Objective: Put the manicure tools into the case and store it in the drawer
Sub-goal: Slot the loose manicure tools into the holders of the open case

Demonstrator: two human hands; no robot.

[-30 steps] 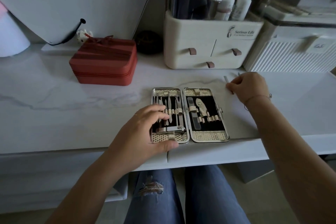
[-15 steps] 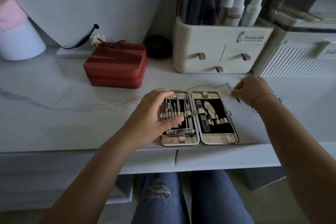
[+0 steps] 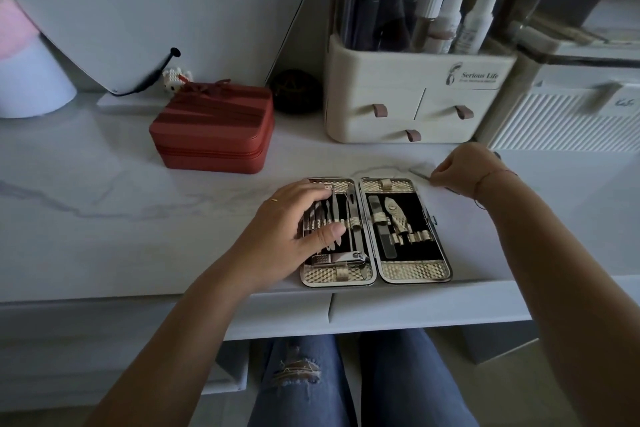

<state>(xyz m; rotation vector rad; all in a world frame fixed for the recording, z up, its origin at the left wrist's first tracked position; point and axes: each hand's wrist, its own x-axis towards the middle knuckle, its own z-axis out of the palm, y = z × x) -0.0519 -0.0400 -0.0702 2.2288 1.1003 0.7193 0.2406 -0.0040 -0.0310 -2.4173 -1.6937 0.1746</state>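
**Loading step, case [image 3: 414, 270] open**

Left grip [image 3: 294, 229] flat on case's left half, fingers straight, holding nothing; case lies at bench [image 3: 138, 236] front edge. Right grip [image 3: 464, 168] pinches thin metal tool [image 3: 417, 174] just past case's far-right corner. Next, prob.: bring tool over right half, slide it under a free loop [image 3: 420, 236].

one manicure case [image 3: 414, 270] lies with one red box [image 3: 211, 135] behind-left of it, one cream organizer [image 3: 398, 80] with three drawer tabs [image 3: 379, 110] behind it and one thin tool [image 3: 417, 174] behind-right.
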